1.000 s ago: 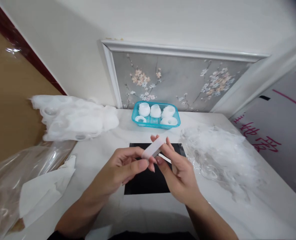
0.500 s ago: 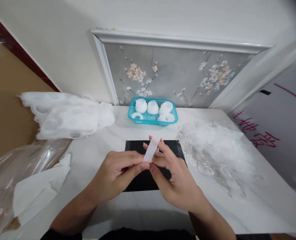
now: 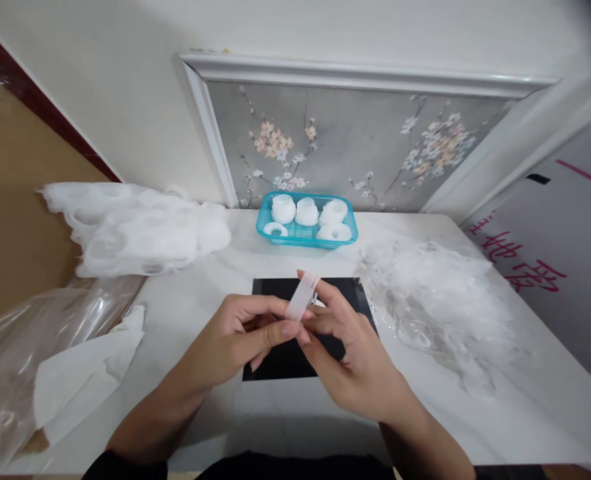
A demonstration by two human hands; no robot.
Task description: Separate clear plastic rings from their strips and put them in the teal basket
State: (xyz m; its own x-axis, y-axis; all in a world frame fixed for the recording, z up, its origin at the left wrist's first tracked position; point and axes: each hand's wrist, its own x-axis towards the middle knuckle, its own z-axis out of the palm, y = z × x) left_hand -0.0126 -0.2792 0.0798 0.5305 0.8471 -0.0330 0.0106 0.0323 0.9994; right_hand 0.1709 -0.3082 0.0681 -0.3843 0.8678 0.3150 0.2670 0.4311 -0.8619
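Note:
A white translucent band point(image 3: 302, 297), which looks like a ring of thin soft material, is stretched between my two hands. My left hand point(image 3: 240, 337) is closed, its thumb and forefinger pinching the lower end. At the upper end, the forefinger of my right hand point(image 3: 355, 350) is inside or behind the band, and the right thumb and other fingers are bent in near its lower part. Both hands are held above a black rectangular mat point(image 3: 280, 363). Whether the band is a full loop cannot be made out.
Behind the mat stands a blue-green plastic basket point(image 3: 305, 243) with several white ring rolls point(image 3: 284, 209). A heap of white rings point(image 3: 150, 233) lies left, and loose clear rings point(image 3: 435, 300) spread right. Clear plastic film point(image 3: 70, 327) and white sheet material point(image 3: 88, 380) are at the left edge.
My left fingers have shifted slightly on the band, and a lower left finger now shows beneath the hand. The camera view has moved a little. The band is still between both hands.

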